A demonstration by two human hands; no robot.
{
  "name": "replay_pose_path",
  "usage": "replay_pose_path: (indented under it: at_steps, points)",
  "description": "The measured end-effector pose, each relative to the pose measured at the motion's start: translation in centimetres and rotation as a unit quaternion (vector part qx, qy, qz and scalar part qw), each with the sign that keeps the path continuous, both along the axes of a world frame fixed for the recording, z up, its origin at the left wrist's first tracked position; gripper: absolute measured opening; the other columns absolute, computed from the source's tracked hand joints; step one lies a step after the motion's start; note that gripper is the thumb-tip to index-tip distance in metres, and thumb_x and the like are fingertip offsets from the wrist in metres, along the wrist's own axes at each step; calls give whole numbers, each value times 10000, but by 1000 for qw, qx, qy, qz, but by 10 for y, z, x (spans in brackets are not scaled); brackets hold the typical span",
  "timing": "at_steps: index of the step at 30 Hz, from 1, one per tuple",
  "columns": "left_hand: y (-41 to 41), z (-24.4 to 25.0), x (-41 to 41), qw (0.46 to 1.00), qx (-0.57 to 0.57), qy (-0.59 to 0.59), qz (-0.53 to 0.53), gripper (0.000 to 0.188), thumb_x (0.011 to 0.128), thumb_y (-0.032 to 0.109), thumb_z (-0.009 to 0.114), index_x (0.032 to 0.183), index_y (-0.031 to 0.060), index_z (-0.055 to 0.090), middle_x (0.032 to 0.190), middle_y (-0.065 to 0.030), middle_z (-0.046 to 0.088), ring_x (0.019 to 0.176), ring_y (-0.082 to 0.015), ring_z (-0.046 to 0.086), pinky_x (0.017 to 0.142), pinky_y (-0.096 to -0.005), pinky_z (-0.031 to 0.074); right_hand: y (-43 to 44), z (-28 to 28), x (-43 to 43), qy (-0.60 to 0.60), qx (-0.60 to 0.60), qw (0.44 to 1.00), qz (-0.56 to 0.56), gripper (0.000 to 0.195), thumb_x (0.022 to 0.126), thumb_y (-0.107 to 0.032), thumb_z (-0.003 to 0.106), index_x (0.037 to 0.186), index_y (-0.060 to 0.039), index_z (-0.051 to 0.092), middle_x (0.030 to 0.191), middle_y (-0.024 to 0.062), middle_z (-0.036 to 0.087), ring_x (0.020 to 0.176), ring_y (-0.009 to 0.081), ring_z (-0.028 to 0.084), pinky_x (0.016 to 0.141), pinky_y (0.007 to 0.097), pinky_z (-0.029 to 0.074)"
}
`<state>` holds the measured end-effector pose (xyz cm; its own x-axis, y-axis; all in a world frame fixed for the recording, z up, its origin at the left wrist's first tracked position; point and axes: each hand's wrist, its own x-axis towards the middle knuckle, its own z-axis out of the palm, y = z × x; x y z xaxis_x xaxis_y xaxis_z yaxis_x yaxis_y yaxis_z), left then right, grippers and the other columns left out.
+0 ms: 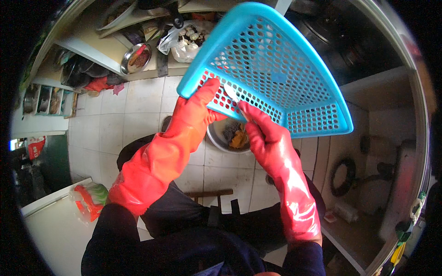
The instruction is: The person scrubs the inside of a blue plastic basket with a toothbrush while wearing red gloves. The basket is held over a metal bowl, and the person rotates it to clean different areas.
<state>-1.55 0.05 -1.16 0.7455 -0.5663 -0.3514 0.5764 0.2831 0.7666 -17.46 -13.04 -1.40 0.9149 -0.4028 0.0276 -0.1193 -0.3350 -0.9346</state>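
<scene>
A light blue perforated plastic basket is tilted in front of me, its inside facing up. My left hand, in a red rubber glove, grips its lower left edge, thumb over the inner wall. In my gloved right hand is a thin handle with a white oval head, perhaps a brush or spoon; the head rests against the basket's perforated side wall. Below the basket, partly hidden by it and by my right hand, a round metal basin on the floor holds liquid, a dark scouring-like clump and an orange-brown piece.
White floor tiles lie beneath me, with a wooden stool part between my legs. Ahead, a shelf holds a metal bowl and a plastic bag of garlic. Cabinets stand right; a pale surface with a plastic packet is lower left.
</scene>
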Motion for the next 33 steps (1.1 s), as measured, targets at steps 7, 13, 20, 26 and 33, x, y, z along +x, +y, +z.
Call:
replay_pose_path:
  at_steps: [7, 13, 20, 26, 33]
  points:
    - [0, 13, -1, 1000, 9, 12, 19, 351, 1022, 207, 689, 1329, 49, 624, 1203, -118, 727, 1019, -258, 753, 819, -431, 668, 0, 12, -6, 34, 3, 999, -2, 431, 1017, 32, 602, 1430, -90, 632, 1305, 139, 735, 1194, 217, 707, 978, 298, 522]
    - [3, 10, -2, 999, 2, 0, 38, 376, 1027, 170, 676, 1369, 43, 585, 1233, -145, 713, 1040, -285, 752, 808, -443, 680, 0, 17, 0, 25, 26, 999, 8, 413, 1036, -8, 591, 1438, -95, 629, 1335, 136, 725, 1260, 221, 677, 1014, 306, 508]
    - [5, 4, -6, 1000, -7, 2, 16, 396, 1022, 172, 688, 1379, 39, 579, 1255, -152, 705, 1053, -293, 751, 809, -428, 681, 5, 22, 9, 19, 35, 999, 1, 421, 1032, -4, 590, 1436, -110, 639, 1327, 138, 726, 1227, 216, 681, 1025, 306, 506]
    - [8, 10, 1, 1000, -22, -2, 13, 323, 1013, 178, 708, 1306, 56, 644, 1167, -89, 736, 1001, -225, 759, 807, -389, 657, 5, 19, -2, 24, -15, 1000, -6, 441, 1014, 19, 608, 1433, -112, 643, 1316, 125, 735, 1211, 187, 680, 1016, 304, 511]
    - [5, 13, 1, 999, -40, 0, 15, 349, 1011, 195, 720, 1324, 67, 634, 1180, -91, 740, 997, -227, 764, 839, -421, 664, -7, 29, -11, 41, 136, 990, -24, 410, 1069, -58, 583, 1475, -103, 607, 1377, 94, 702, 1260, 145, 616, 1063, 290, 450]
